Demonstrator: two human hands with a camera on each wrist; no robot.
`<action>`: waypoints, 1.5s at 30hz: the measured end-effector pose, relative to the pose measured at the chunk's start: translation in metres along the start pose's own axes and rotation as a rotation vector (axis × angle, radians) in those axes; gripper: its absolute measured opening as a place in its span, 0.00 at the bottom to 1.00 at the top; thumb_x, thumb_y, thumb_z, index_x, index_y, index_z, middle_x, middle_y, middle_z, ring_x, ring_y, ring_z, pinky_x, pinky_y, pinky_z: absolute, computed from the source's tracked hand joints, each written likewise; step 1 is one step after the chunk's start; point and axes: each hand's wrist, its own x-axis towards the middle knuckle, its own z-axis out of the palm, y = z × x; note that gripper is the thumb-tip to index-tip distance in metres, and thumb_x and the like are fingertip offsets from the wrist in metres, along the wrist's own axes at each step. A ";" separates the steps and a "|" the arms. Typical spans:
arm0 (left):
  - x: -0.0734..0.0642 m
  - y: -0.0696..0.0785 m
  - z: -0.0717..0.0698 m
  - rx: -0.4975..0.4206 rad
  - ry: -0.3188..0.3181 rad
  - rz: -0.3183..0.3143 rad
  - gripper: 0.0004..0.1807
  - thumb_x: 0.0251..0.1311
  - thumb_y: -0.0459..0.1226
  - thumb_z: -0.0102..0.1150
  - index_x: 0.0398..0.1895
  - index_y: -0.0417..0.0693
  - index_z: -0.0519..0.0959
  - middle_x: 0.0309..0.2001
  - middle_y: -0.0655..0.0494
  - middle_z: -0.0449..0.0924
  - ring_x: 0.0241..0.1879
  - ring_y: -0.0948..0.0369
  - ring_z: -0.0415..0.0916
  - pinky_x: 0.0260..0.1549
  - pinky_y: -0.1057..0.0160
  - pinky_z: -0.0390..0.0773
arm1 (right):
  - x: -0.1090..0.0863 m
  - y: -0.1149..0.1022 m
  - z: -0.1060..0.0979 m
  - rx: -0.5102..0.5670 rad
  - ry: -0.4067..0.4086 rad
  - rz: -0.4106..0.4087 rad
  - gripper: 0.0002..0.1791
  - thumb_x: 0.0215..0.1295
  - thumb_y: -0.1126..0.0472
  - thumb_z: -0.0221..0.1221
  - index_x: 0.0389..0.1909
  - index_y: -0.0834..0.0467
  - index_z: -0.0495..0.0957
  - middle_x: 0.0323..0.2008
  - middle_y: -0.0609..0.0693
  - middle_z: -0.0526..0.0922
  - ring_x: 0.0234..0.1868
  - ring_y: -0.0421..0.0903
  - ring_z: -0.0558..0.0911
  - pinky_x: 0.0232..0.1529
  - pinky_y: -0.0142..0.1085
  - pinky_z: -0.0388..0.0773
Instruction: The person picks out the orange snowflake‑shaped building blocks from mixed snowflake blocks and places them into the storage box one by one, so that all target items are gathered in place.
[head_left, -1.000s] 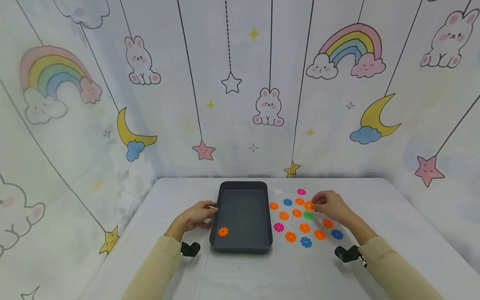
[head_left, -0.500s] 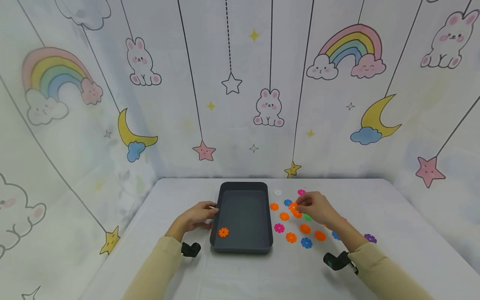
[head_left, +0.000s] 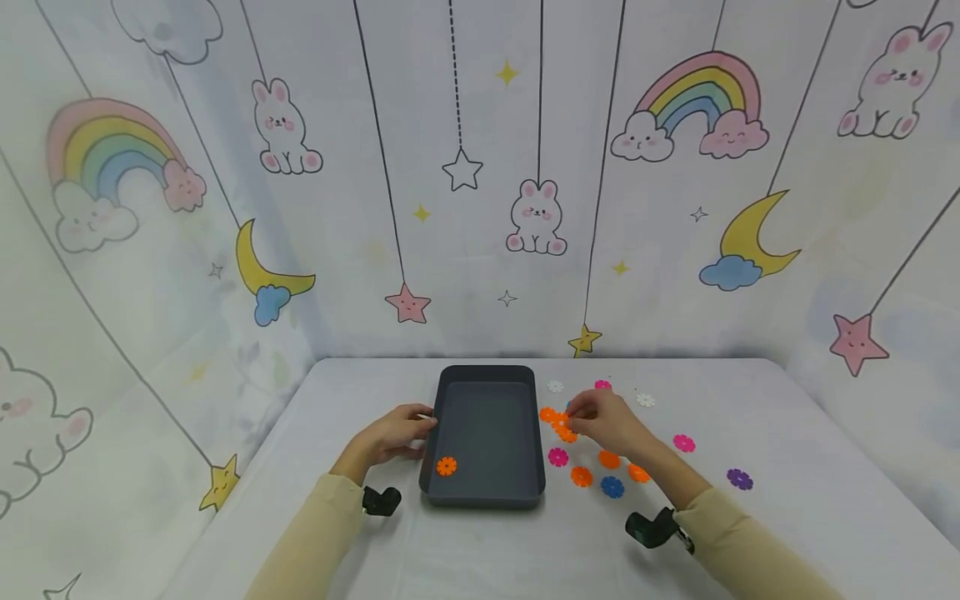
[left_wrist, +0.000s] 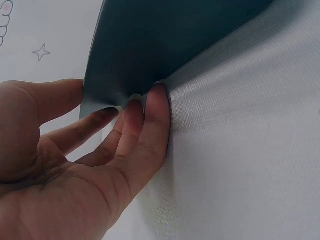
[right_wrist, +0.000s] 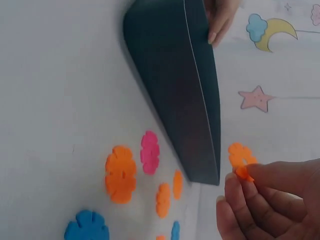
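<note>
My left hand (head_left: pixel 396 431) holds the left side of a dark grey rectangular tray (head_left: pixel 487 501). In the left wrist view, the fingers (left_wrist: pixel 155 125) press against its outer wall (left_wrist: pixel 150 45), and the thumb reaches the rim. One orange notched snowflake disc (head_left: pixel 447 466) lies inside the tray, near the front left corner. To the right of the tray, my right hand (head_left: pixel 606 419) pinches another orange snowflake disc (right_wrist: pixel 240 152) between thumb and fingers. In the head view it overlaps the orange discs behind it.
Several loose discs lie right of the tray, among them a pink disc (head_left: pixel 558 457), a blue disc (head_left: pixel 612 487) and a purple disc (head_left: pixel 740 478). A white disc (head_left: pixel 646 400) lies farther back. A patterned curtain (head_left: pixel 480 250) hangs behind the table.
My right hand has moved left toward the tray with the orange snowflake disc. White, pink and purple discs now show where that hand and arm hid them. The left hand and tray stay put.
</note>
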 end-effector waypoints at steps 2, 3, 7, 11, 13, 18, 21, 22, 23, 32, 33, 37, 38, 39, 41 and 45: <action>0.000 0.000 0.000 -0.003 -0.001 -0.001 0.26 0.76 0.37 0.53 0.72 0.35 0.66 0.61 0.39 0.76 0.57 0.48 0.77 0.44 0.53 0.85 | 0.001 -0.003 0.005 0.001 -0.006 -0.016 0.08 0.69 0.67 0.62 0.45 0.66 0.82 0.35 0.52 0.85 0.40 0.55 0.84 0.42 0.40 0.84; 0.000 0.000 0.000 -0.003 -0.001 0.000 0.26 0.76 0.37 0.53 0.72 0.35 0.66 0.61 0.39 0.76 0.57 0.48 0.77 0.44 0.53 0.85 | 0.002 -0.005 0.007 0.002 -0.009 -0.026 0.07 0.69 0.67 0.63 0.44 0.66 0.82 0.34 0.52 0.85 0.39 0.56 0.84 0.41 0.40 0.83; 0.000 -0.001 -0.001 -0.011 -0.006 -0.001 0.26 0.76 0.37 0.53 0.72 0.35 0.66 0.60 0.39 0.77 0.57 0.49 0.78 0.44 0.53 0.84 | 0.003 -0.013 0.016 -0.005 -0.034 -0.076 0.05 0.68 0.67 0.63 0.42 0.64 0.83 0.34 0.50 0.85 0.38 0.53 0.84 0.40 0.38 0.83; 0.000 -0.002 -0.001 -0.012 -0.012 0.001 0.25 0.76 0.37 0.53 0.72 0.35 0.67 0.60 0.40 0.77 0.57 0.49 0.78 0.44 0.53 0.84 | 0.004 -0.022 0.026 0.000 -0.063 -0.101 0.04 0.68 0.68 0.63 0.42 0.62 0.83 0.35 0.49 0.85 0.37 0.47 0.83 0.41 0.38 0.84; 0.000 -0.002 -0.001 -0.011 -0.012 0.001 0.25 0.77 0.37 0.53 0.72 0.35 0.67 0.61 0.40 0.77 0.57 0.49 0.78 0.44 0.53 0.85 | 0.004 -0.026 0.030 0.000 -0.072 -0.109 0.04 0.68 0.68 0.63 0.42 0.61 0.83 0.36 0.49 0.85 0.37 0.45 0.83 0.42 0.38 0.85; 0.001 -0.003 -0.002 -0.005 -0.008 0.001 0.25 0.77 0.37 0.52 0.72 0.35 0.67 0.61 0.40 0.76 0.57 0.49 0.78 0.45 0.52 0.85 | 0.005 -0.034 0.041 0.001 -0.098 -0.153 0.04 0.66 0.70 0.64 0.41 0.62 0.83 0.36 0.49 0.85 0.37 0.45 0.82 0.41 0.38 0.85; 0.001 -0.003 -0.002 -0.005 -0.007 0.004 0.26 0.77 0.37 0.52 0.72 0.35 0.66 0.62 0.40 0.76 0.57 0.49 0.78 0.45 0.52 0.85 | 0.008 -0.035 0.047 0.002 -0.117 -0.192 0.04 0.66 0.70 0.65 0.40 0.62 0.83 0.36 0.50 0.85 0.35 0.45 0.82 0.40 0.35 0.84; 0.001 -0.003 -0.002 -0.006 -0.008 0.005 0.26 0.77 0.37 0.52 0.72 0.35 0.66 0.62 0.39 0.76 0.57 0.49 0.78 0.45 0.52 0.85 | 0.009 -0.035 0.049 0.003 -0.123 -0.208 0.04 0.65 0.70 0.65 0.40 0.62 0.83 0.35 0.49 0.85 0.35 0.44 0.82 0.39 0.34 0.84; 0.001 -0.003 -0.002 -0.006 -0.008 0.006 0.26 0.77 0.37 0.52 0.72 0.35 0.66 0.62 0.39 0.76 0.58 0.49 0.78 0.45 0.52 0.85 | 0.010 -0.036 0.051 0.001 -0.128 -0.216 0.04 0.65 0.70 0.66 0.40 0.62 0.83 0.35 0.49 0.85 0.34 0.44 0.82 0.39 0.34 0.84; 0.001 -0.002 -0.001 -0.011 -0.010 0.003 0.25 0.77 0.37 0.52 0.72 0.35 0.66 0.61 0.39 0.76 0.58 0.48 0.77 0.46 0.51 0.84 | 0.014 -0.045 0.070 -0.017 -0.150 -0.246 0.04 0.65 0.71 0.66 0.39 0.62 0.82 0.35 0.50 0.85 0.34 0.43 0.81 0.38 0.32 0.81; 0.001 -0.002 -0.001 -0.009 -0.009 0.002 0.25 0.77 0.37 0.52 0.72 0.35 0.66 0.61 0.39 0.76 0.58 0.48 0.77 0.46 0.51 0.84 | 0.015 -0.045 0.073 -0.018 -0.152 -0.250 0.04 0.65 0.70 0.66 0.39 0.62 0.83 0.35 0.49 0.85 0.34 0.43 0.81 0.38 0.31 0.81; 0.001 -0.001 -0.001 0.001 -0.006 0.000 0.26 0.77 0.37 0.52 0.72 0.35 0.66 0.62 0.39 0.76 0.59 0.47 0.77 0.46 0.51 0.85 | 0.017 -0.047 0.080 -0.018 -0.162 -0.253 0.04 0.65 0.70 0.66 0.39 0.62 0.83 0.35 0.49 0.85 0.34 0.43 0.81 0.38 0.33 0.81; 0.001 -0.001 -0.001 0.002 -0.005 0.000 0.26 0.77 0.37 0.52 0.72 0.35 0.66 0.62 0.39 0.76 0.59 0.47 0.77 0.46 0.52 0.85 | 0.017 -0.047 0.082 -0.022 -0.163 -0.254 0.04 0.65 0.70 0.66 0.39 0.62 0.83 0.35 0.48 0.85 0.34 0.43 0.81 0.38 0.33 0.81; 0.001 -0.001 -0.001 0.001 -0.005 -0.001 0.26 0.77 0.37 0.52 0.72 0.35 0.66 0.62 0.39 0.75 0.59 0.47 0.77 0.45 0.52 0.85 | 0.018 -0.048 0.084 -0.027 -0.164 -0.250 0.04 0.65 0.69 0.66 0.40 0.62 0.83 0.35 0.48 0.85 0.35 0.42 0.81 0.38 0.33 0.81; 0.001 0.000 -0.001 0.000 -0.005 -0.002 0.26 0.77 0.37 0.52 0.72 0.35 0.66 0.62 0.39 0.75 0.59 0.47 0.77 0.45 0.52 0.85 | 0.020 -0.048 0.088 -0.032 -0.165 -0.240 0.04 0.65 0.69 0.66 0.40 0.61 0.84 0.35 0.47 0.85 0.35 0.42 0.81 0.38 0.34 0.81; 0.002 -0.001 -0.001 -0.001 -0.003 -0.010 0.26 0.77 0.37 0.52 0.72 0.36 0.66 0.63 0.39 0.75 0.60 0.47 0.77 0.45 0.52 0.85 | 0.024 -0.046 0.096 -0.043 -0.174 -0.237 0.04 0.66 0.68 0.66 0.39 0.59 0.84 0.34 0.45 0.85 0.35 0.40 0.81 0.38 0.33 0.81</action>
